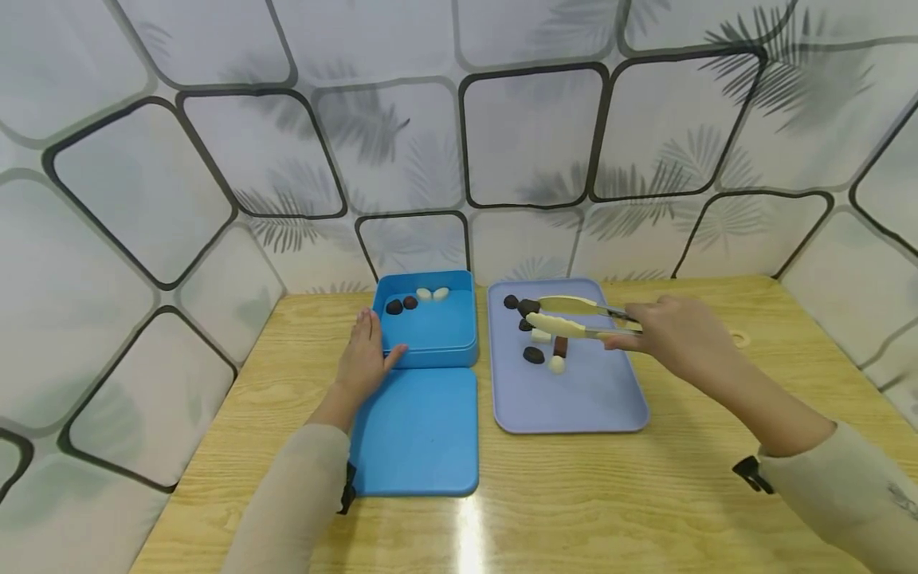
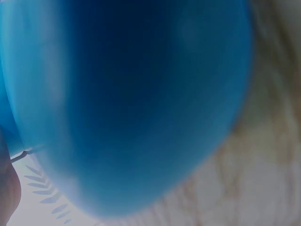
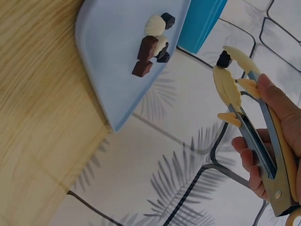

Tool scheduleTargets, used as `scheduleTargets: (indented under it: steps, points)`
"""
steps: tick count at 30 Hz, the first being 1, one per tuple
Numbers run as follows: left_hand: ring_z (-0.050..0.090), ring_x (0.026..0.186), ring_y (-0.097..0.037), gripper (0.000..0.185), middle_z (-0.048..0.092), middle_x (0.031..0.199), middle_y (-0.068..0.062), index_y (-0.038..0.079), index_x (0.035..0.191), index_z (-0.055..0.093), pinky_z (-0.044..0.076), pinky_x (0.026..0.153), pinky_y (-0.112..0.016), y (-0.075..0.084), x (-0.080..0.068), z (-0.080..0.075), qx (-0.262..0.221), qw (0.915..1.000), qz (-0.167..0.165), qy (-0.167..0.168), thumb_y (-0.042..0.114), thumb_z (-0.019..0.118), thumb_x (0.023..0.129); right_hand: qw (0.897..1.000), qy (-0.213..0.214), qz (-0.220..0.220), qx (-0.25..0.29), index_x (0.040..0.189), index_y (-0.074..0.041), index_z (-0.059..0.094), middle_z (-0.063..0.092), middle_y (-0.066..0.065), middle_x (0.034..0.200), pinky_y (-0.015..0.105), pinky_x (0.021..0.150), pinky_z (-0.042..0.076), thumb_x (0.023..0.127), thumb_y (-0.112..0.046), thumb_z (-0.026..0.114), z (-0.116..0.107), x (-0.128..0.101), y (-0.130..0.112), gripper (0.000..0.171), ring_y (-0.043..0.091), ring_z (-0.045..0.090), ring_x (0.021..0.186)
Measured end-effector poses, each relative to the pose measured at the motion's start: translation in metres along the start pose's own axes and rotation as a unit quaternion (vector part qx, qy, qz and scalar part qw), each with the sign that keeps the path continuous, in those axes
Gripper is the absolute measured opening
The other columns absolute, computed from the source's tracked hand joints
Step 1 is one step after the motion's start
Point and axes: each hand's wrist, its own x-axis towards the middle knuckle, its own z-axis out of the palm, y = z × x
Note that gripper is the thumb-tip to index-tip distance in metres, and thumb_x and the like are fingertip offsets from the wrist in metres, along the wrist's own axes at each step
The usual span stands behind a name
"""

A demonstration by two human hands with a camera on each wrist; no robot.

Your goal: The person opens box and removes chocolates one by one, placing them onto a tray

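Nearest to the person, a flat blue lid point(image 1: 419, 430) is lying on the wooden table point(image 1: 645, 494), with a bright reflection of light just beside its front edge. Beside it to the right, a pale purple tray point(image 1: 581, 399) is resting on the table, and its near half is bare. The left hand point(image 1: 366, 359) is lying with straight, relaxed fingers against the left front corner of the blue box point(image 1: 430, 331), which is standing directly behind the lid; the thumb is touching the front wall of the box. In the left wrist view only a blurred blue surface is filling the picture, so no detail is visible there. The right hand point(image 1: 674, 335) is gripping a pair of cream and metal tongs point(image 1: 574, 319), its fingers curled around the handles, and it is holding them above the far part of the tray. The tips of the tongs are pinching one small dark piece point(image 3: 224, 60), which is lifted clear of the tray. Under and near the tips, several small pieces point(image 1: 548, 347) are lying close together on the tray: dark ones, a brown one and white ones, some of them touching each other. Farther back, inside the blue box, two dark pieces point(image 1: 402, 304) and two white pieces point(image 1: 433, 293) are lying in a row along the far wall. Behind everything, a white wall point(image 1: 531, 135) with black rounded outlines and grey leaf prints is closing the scene.
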Motion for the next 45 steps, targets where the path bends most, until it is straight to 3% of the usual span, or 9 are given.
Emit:
scheduleTargets:
  steps: [9, 15, 20, 23, 29, 34, 38, 41, 45]
  points:
    - [0.013, 0.141, -0.046, 0.115, 0.013, 0.150, -0.036, -0.019, 0.142, 0.014, 0.017, 0.115, -0.051, 0.000, 0.000, -0.001, -0.003, 0.9999, 0.005, 0.010, 0.076, 0.000, 0.078, 1.000, 0.007, 0.013, -0.009, 0.063, -0.010, 0.053, 0.040, -0.004, 0.046, 0.027, 0.036, 0.027, 0.073, -0.080, 0.033, 0.001, -0.013, 0.016, 0.073, 0.013, 0.036, 0.042]
    - [0.012, 0.141, -0.045, 0.113, 0.012, 0.150, -0.036, -0.019, 0.142, 0.014, 0.017, 0.115, -0.051, 0.001, 0.000, -0.003, -0.007, 1.0000, 0.005, 0.006, 0.075, 0.003, 0.080, 1.000, 0.010, 0.009, -0.013, 0.068, -0.007, 0.061, 0.040, -0.002, 0.046, 0.027, 0.035, 0.026, 0.074, -0.079, 0.035, 0.002, -0.021, 0.023, 0.076, 0.013, 0.035, 0.041]
    - [0.010, 0.142, -0.043, 0.095, 0.010, 0.151, -0.034, -0.017, 0.143, 0.012, 0.016, 0.115, -0.049, 0.002, 0.001, -0.004, -0.004, 1.0000, -0.004, -0.007, 0.062, 0.027, 0.093, 0.999, -0.018, 0.033, -0.014, 0.067, -0.009, 0.058, 0.039, -0.002, 0.047, 0.028, 0.035, 0.027, 0.073, -0.071, 0.053, 0.003, -0.027, 0.029, 0.063, 0.014, 0.035, 0.042]
    - [0.009, 0.143, -0.042, 0.089, 0.009, 0.152, -0.033, -0.016, 0.144, 0.011, 0.015, 0.115, -0.049, 0.002, 0.001, -0.004, -0.003, 0.9999, -0.008, -0.012, 0.055, 0.037, 0.096, 0.999, -0.014, 0.033, -0.016, 0.063, -0.011, 0.053, 0.035, -0.003, 0.047, 0.026, 0.035, 0.023, 0.073, -0.076, 0.046, 0.005, -0.031, 0.032, 0.067, 0.013, 0.032, 0.042]
    - [0.008, 0.143, -0.042, 0.107, 0.009, 0.152, -0.033, -0.016, 0.144, 0.010, 0.015, 0.116, -0.049, 0.001, 0.002, -0.004, 0.000, 0.9998, -0.013, -0.015, 0.072, 0.010, 0.084, 1.000, 0.004, 0.015, -0.023, 0.058, -0.014, 0.042, 0.029, -0.005, 0.045, 0.024, 0.037, 0.018, 0.074, -0.082, 0.022, 0.011, -0.038, 0.039, 0.073, 0.010, 0.026, 0.041]
    - [0.009, 0.142, -0.043, 0.112, 0.010, 0.152, -0.033, -0.017, 0.144, 0.012, 0.016, 0.115, -0.049, 0.002, 0.002, -0.004, 0.001, 0.9999, -0.010, -0.007, 0.075, 0.004, 0.080, 0.997, -0.067, 0.029, -0.026, 0.062, -0.011, 0.051, 0.037, -0.003, 0.047, 0.025, 0.036, 0.023, 0.075, -0.076, 0.042, 0.014, -0.042, 0.039, 0.067, 0.011, 0.033, 0.041]
    - [0.010, 0.142, -0.043, 0.092, 0.011, 0.151, -0.034, -0.017, 0.143, 0.012, 0.016, 0.115, -0.049, 0.001, 0.002, -0.003, 0.007, 0.9999, -0.010, -0.007, 0.059, 0.031, 0.095, 0.993, -0.110, 0.032, -0.027, 0.065, -0.011, 0.053, 0.041, -0.003, 0.048, 0.027, 0.035, 0.027, 0.075, -0.072, 0.051, 0.019, -0.045, 0.038, 0.062, 0.012, 0.037, 0.042]
    - [0.009, 0.142, -0.043, 0.085, 0.010, 0.151, -0.034, -0.017, 0.143, 0.012, 0.015, 0.115, -0.049, 0.001, 0.003, -0.001, 0.008, 0.9999, -0.011, -0.008, 0.046, 0.045, 0.097, 0.992, -0.118, 0.032, -0.021, 0.064, -0.012, 0.051, 0.041, -0.003, 0.049, 0.026, 0.036, 0.027, 0.075, -0.064, 0.060, 0.024, -0.047, 0.037, 0.054, 0.012, 0.037, 0.043]
    - [0.010, 0.143, -0.043, 0.090, 0.010, 0.152, -0.033, -0.016, 0.143, 0.011, 0.014, 0.116, -0.048, 0.000, 0.002, 0.000, 0.010, 0.9999, -0.008, -0.006, 0.057, 0.033, 0.095, 0.993, -0.113, 0.030, -0.015, 0.061, -0.013, 0.047, 0.039, -0.004, 0.049, 0.026, 0.036, 0.027, 0.073, -0.049, 0.072, 0.027, -0.048, 0.035, 0.046, 0.012, 0.035, 0.043]
